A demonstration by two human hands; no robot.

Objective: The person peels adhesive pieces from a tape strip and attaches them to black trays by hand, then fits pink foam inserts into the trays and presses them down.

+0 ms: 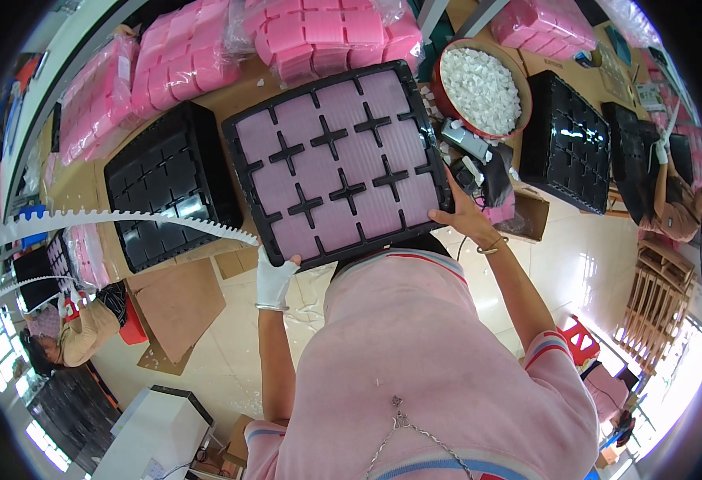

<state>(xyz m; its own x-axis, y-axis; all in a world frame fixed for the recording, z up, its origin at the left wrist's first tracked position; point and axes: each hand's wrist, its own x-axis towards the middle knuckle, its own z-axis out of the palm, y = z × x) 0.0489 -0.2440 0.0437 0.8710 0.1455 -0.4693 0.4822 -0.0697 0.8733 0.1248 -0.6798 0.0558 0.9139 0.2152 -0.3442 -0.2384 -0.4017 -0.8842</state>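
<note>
Here, the gloved left hand (275,282) and bare right hand (465,218) are gripping the black divided tray (347,190) near its lower corners, before the torso (415,344). Its plastic rim (429,136) is probably feeling stiff, somewhat slippery, yet firmer to grasp than the pinkish foam filling (339,100).

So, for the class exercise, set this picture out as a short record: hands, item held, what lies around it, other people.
Left hand: white-gloved, gripping the lower-left corner of the black divided tray
Right hand: bare, gripping the tray's right edge
Tray contents: pink ribbed sheets between cross-shaped dividers
Strip: white toothed strip, one end by the left hand; whether held, unclear
Beyond: round tub of white pieces; wrapped pink blocks
Co-workers: visible at both sides
</note>
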